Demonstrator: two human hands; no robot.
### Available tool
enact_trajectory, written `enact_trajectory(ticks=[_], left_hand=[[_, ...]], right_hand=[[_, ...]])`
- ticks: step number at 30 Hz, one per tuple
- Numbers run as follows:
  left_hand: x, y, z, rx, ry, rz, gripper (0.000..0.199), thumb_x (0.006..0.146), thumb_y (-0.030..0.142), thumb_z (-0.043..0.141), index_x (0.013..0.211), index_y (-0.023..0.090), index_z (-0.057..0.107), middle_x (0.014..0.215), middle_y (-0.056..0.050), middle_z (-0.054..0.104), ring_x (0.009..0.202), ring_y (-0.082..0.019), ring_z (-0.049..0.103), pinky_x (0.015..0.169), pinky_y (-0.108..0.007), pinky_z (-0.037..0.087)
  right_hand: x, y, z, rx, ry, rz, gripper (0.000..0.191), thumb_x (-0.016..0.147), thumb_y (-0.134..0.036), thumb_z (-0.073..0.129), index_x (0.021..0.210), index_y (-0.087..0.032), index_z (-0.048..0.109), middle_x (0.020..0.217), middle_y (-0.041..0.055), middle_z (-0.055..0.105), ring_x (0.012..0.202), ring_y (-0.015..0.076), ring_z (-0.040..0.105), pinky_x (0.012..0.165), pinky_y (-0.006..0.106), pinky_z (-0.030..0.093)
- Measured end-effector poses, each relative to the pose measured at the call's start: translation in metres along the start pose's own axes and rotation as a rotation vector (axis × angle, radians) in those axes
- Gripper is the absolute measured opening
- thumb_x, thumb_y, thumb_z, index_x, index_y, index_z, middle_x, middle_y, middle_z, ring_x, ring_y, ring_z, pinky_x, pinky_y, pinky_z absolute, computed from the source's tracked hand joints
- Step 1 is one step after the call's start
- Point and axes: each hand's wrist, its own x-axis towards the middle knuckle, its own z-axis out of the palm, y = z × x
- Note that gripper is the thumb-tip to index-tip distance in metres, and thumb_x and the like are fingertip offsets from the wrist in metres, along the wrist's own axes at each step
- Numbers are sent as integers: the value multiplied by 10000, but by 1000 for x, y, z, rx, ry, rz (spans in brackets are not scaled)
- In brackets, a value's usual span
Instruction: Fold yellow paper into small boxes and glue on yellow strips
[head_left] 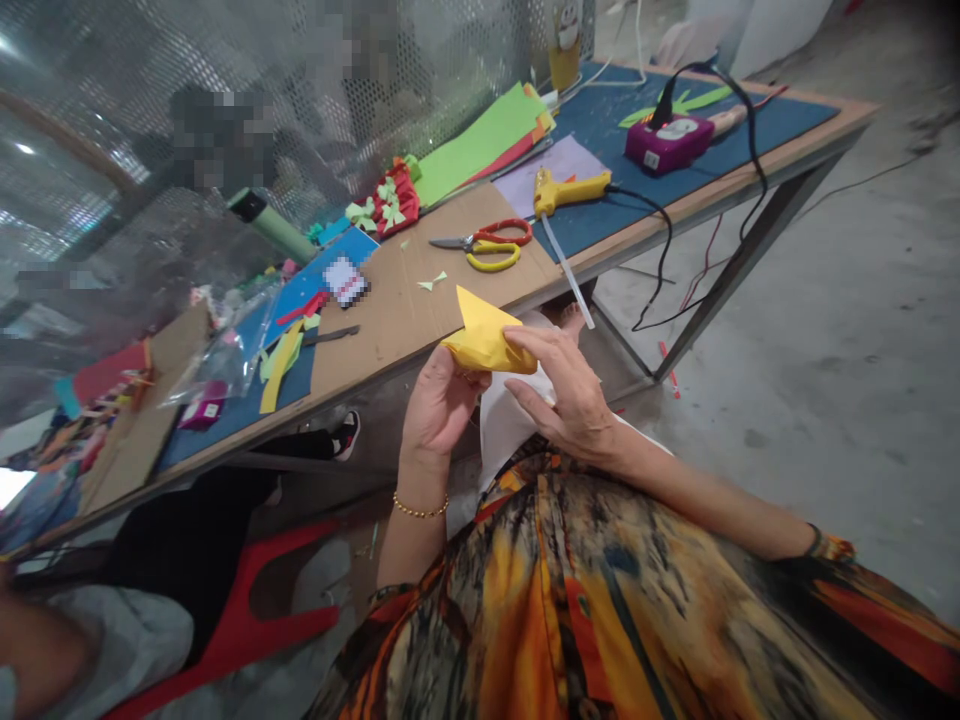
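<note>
A folded yellow sheet (487,335), paper or felt, is held up just off the table's front edge, above my lap. My left hand (441,405) grips its left end from below, thumb in front and the other fingers partly hidden underneath. Over the right end lie the fingers of my right hand (570,395), with the thumb lower down along its bottom side. Beyond the sheet, scissors (495,246) with red and yellow handles lie on the cardboard. A small pale green bow-shaped scrap (433,282) rests near them.
A yellow glue gun (574,190) with a glue stick hanging past the table edge lies to the right. Behind it sits a purple power socket (667,142) with looping cables. Green sheets (480,145) are stacked at the back. A person sits at the left on a red stool (289,630).
</note>
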Motion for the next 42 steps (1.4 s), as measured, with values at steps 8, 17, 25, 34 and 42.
enact_trajectory(ticks=[8, 17, 25, 34, 42], left_hand=[[-3, -5, 3, 92, -9, -22, 265, 944, 502, 844, 967, 244, 790, 953, -14, 798, 826, -143, 680, 733, -270, 538], [-7, -7, 8, 74, -40, -35, 270, 963, 486, 834, 893, 238, 752, 922, 1, 768, 733, -115, 639, 681, -264, 543], [-4, -9, 10, 78, 17, -22, 261, 1029, 490, 750, 973, 235, 767, 957, -15, 785, 756, -129, 648, 687, -275, 525], [-8, -12, 14, 12, -48, 138, 430, 668, 530, 1047, 832, 209, 813, 811, 17, 756, 712, -102, 629, 736, -228, 530], [-17, -8, 3, 547, -90, 592, 302, 962, 557, 812, 953, 264, 883, 937, -35, 826, 884, -175, 705, 881, -313, 537]], right_hand=[[13, -3, 1, -60, -56, -31, 618, 1112, -323, 541, 1712, -240, 421, 1585, 161, 648, 1492, 348, 593, 1240, 592, 487], [3, 5, 17, -9, 31, 52, 559, 1117, -378, 538, 1652, -225, 489, 1465, 164, 722, 1341, 348, 668, 1184, 600, 518], [2, 5, 13, -38, 85, 18, 555, 1105, -325, 564, 1640, -194, 491, 1435, 189, 730, 1323, 345, 678, 1148, 575, 545], [3, -5, 8, -75, -113, -81, 810, 1136, -290, 486, 1821, -194, 64, 1728, 201, 502, 1633, 318, 457, 1307, 575, 447], [-10, -2, 2, -25, -86, 4, 876, 1114, -353, 548, 1825, -264, 44, 1798, 173, 400, 1661, 350, 408, 1332, 618, 409]])
